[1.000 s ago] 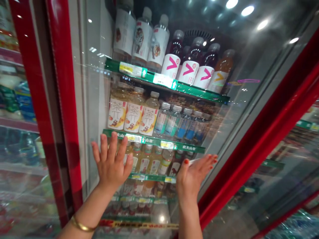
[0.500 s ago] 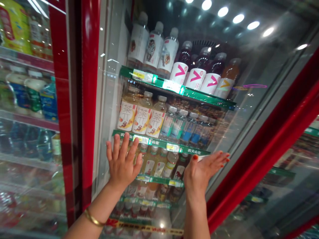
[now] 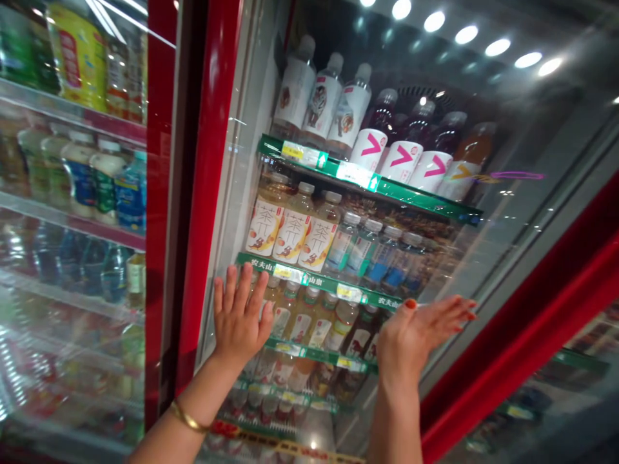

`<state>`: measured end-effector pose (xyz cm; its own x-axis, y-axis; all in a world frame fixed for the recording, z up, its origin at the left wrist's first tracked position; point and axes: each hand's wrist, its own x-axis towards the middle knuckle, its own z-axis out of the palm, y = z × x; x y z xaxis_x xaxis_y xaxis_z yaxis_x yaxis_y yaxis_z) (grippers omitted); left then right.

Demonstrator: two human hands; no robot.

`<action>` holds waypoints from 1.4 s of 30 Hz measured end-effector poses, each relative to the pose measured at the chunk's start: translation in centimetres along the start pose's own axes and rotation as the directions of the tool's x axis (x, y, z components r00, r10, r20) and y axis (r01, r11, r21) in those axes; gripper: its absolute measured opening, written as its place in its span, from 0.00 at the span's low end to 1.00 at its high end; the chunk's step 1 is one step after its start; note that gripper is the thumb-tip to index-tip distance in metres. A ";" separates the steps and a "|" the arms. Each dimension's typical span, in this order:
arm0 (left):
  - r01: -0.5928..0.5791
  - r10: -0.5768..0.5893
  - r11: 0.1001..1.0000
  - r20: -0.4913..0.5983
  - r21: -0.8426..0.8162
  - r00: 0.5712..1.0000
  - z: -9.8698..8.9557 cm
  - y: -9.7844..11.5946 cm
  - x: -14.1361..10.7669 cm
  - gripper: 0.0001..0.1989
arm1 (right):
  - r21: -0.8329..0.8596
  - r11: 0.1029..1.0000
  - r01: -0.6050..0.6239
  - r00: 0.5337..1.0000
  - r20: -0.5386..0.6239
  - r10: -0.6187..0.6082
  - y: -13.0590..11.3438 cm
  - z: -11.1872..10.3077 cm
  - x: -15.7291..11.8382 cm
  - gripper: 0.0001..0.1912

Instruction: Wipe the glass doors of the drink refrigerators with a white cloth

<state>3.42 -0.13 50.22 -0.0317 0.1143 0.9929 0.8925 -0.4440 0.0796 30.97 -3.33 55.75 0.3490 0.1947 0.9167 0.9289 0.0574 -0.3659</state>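
My left hand (image 3: pixel 240 317) is raised with fingers spread, palm toward a glass-fronted drinks cooler; it holds nothing. A gold bangle (image 3: pixel 187 417) circles that wrist. To the right, my right hand (image 3: pixel 418 335) is turned sideways, fingers stretched out and thumb up, with red nails and nothing in it. Whether either hand touches the glass I cannot tell. Between and above them, a green shelf edge (image 3: pixel 329 283) carries tea bottles (image 3: pixel 290 235) with white labels and smaller clear bottles (image 3: pixel 363 248). Higher up stand white-labelled bottles (image 3: pixel 322 103) and dark bottles marked V (image 3: pixel 401 161).
A red door frame (image 3: pixel 210 174) runs down the left, and another red frame (image 3: pixel 527 309) slants across the right. Beyond the left frame, a second cooler holds a yellow bottle (image 3: pixel 80 58) and several others. Round lights (image 3: pixel 467 34) shine at the top.
The view has shifted, so the cooler and its bottles appear further right. My right hand also appears further right, wider apart from my left hand. Both hands remain open.
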 end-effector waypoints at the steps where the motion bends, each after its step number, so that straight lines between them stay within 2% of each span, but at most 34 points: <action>1: -0.005 0.005 1.000 -0.003 0.016 1.000 0.2 -0.2 -0.1 0.43 | 0.003 0.998 0.058 0.998 0.004 -0.058 -1.6 0.4 0.6 0.42; 3: -0.009 0.009 1.000 0.004 0.026 1.000 0.5 -0.3 -0.3 0.43 | -0.003 0.966 0.259 0.964 0.053 -0.259 -5.8 1.4 0.0 0.43; 5: -0.006 0.006 1.000 0.013 0.026 1.000 0.5 -0.3 -0.5 0.43 | 0.004 0.887 0.463 0.879 0.125 -0.459 -8.7 2.3 -2.4 0.43; 6: -0.001 0.001 1.000 0.016 0.024 1.000 0.5 -0.3 -0.5 0.43 | 0.005 0.856 0.516 0.846 0.153 -0.511 -9.1 2.5 -3.8 0.43; 7: 0.007 -0.007 1.000 0.021 0.021 1.000 0.4 -0.3 -0.6 0.43 | -0.001 0.850 0.527 0.838 0.168 -0.520 -8.7 2.5 -4.9 0.42; 9: 0.019 -0.019 1.000 0.036 0.009 0.999 0.3 -0.3 -0.7 0.44 | -0.029 0.910 0.414 0.901 0.157 -0.404 -6.0 2.0 -5.8 0.42; 11: 0.019 -0.019 1.000 0.039 0.001 0.999 0.4 -0.3 -0.7 0.44 | -0.032 0.975 0.218 0.971 0.111 -0.214 -3.1 1.3 -4.3 0.43; 12: 0.016 -0.016 1.000 0.034 0.001 0.999 0.4 -0.3 -0.7 0.44 | -0.018 0.989 0.147 0.986 0.085 -0.145 -2.3 1.1 -2.9 0.43; 14: 0.010 -0.010 1.000 0.011 0.001 1.000 0.5 -0.2 -0.6 0.43 | -0.002 0.994 0.108 0.994 0.028 -0.108 -3.2 1.3 0.2 0.43; 16: -0.003 0.002 1.000 -0.013 -0.008 1.000 0.5 -0.2 -0.5 0.41 | -0.023 0.978 0.209 0.978 0.006 -0.209 -6.5 2.0 1.9 0.42; 18: -0.023 0.023 1.000 -0.027 -0.020 0.999 0.4 -0.2 -0.4 0.40 | -0.042 0.916 0.399 0.916 0.054 -0.396 -10.2 2.6 1.3 0.42; 20: -0.038 0.038 0.999 -0.019 -0.025 0.999 0.0 -0.3 -0.4 0.40 | -0.016 0.791 0.612 0.787 0.120 -0.606 -11.8 2.8 -0.6 0.42; 22: -0.035 0.035 0.999 0.000 -0.015 0.999 -0.3 -0.6 -0.7 0.40 | 0.035 0.641 0.766 0.630 0.155 -0.761 -10.8 2.4 -2.2 0.42; 23: -0.034 0.034 0.999 0.010 -0.005 0.999 -0.4 -0.8 -0.9 0.40 | 0.048 0.595 0.802 0.582 0.161 -0.797 -9.7 2.0 -2.3 0.42; 24: -0.035 0.035 0.999 0.016 0.005 0.999 -0.4 -1.0 -1.2 0.40 | 0.043 0.584 0.810 0.571 0.162 -0.805 -8.6 1.6 -1.8 0.43; 25: -0.039 0.039 0.999 0.013 0.014 0.999 -0.4 -1.2 -1.4 0.39 | 0.022 0.610 0.792 0.601 0.155 -0.784 -7.8 1.2 -0.7 0.43; 27: -0.049 0.049 0.999 -0.012 0.022 0.999 -0.2 -1.5 -2.0 0.39 | -0.042 0.724 0.689 0.723 0.122 -0.680 -8.0 0.9 2.7 0.43; 28: -0.047 0.048 0.999 -0.035 0.022 0.998 0.0 -1.6 -2.3 0.40 | -0.062 0.772 0.632 0.774 0.105 -0.625 -9.1 1.0 4.4 0.43; 29: -0.041 0.042 0.999 -0.065 0.019 0.997 0.1 -1.7 -2.6 0.40 | -0.066 0.801 0.595 0.803 0.102 -0.588 -10.8 1.3 5.9 0.43; 30: -0.032 0.033 0.999 -0.095 0.011 0.995 0.3 -1.8 -2.8 0.40 | -0.053 0.799 0.599 0.798 0.118 -0.590 -12.8 1.7 6.7 0.42; 31: -0.024 0.024 1.000 -0.123 -0.002 0.992 0.4 -1.9 -3.1 0.40 | -0.022 0.767 0.641 0.760 0.158 -0.630 -14.8 2.3 6.9 0.42; 32: -0.016 0.013 1.000 -0.151 -0.018 0.988 0.5 -2.0 -3.4 0.39 | 0.028 0.705 0.709 0.686 0.206 -0.698 -16.4 2.9 6.2 0.42; 33: -0.009 0.003 0.999 -0.176 -0.034 0.984 0.6 -2.2 -3.6 0.39 | 0.097 0.608 0.788 0.571 0.254 -0.780 -17.6 3.5 4.9 0.41; 34: -0.004 -0.006 0.999 -0.197 -0.048 0.980 0.6 -2.3 -3.8 0.38 | 0.180 0.486 0.855 0.425 0.294 -0.856 -18.0 4.0 3.0 0.40; 36: 0.003 -0.016 0.998 -0.223 -0.061 0.975 0.7 -2.5 -4.2 0.37 | 0.345 0.229 0.910 0.116 0.319 -0.941 -16.9 4.6 -1.0 0.37; 37: 0.004 -0.019 0.998 -0.230 -0.062 0.973 0.8 -2.6 -4.4 0.37 | 0.399 0.137 0.907 0.008 0.309 -0.951 -15.7 4.6 -2.6 0.35; 38: 0.004 -0.018 0.998 -0.231 -0.061 0.973 0.8 -2.6 -4.4 0.37 | 0.422 0.088 0.902 -0.045 0.295 -0.954 -14.3 4.4 -3.5 0.34; 39: 0.003 -0.016 0.998 -0.223 -0.059 0.975 0.8 -2.6 -4.5 0.37 | 0.413 0.085 0.907 -0.038 0.280 -0.959 -13.1 4.0 -3.8 0.33; 40: 0.001 -0.014 0.998 -0.210 -0.060 0.978 0.8 -2.6 -4.4 0.37 | 0.378 0.125 0.917 0.025 0.261 -0.965 -12.3 3.6 -3.2 0.33; 42: -0.009 -0.003 0.998 -0.182 -0.063 0.983 0.7 -2.5 -4.2 0.36 | 0.271 0.290 0.918 0.235 0.218 -0.947 -12.5 3.1 -0.7 0.35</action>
<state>1.66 1.16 45.79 -0.1155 -0.0482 0.9921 0.8627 -0.5000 0.0762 18.71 -1.15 59.22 -0.8248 0.2048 0.5271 0.5563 0.4611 0.6913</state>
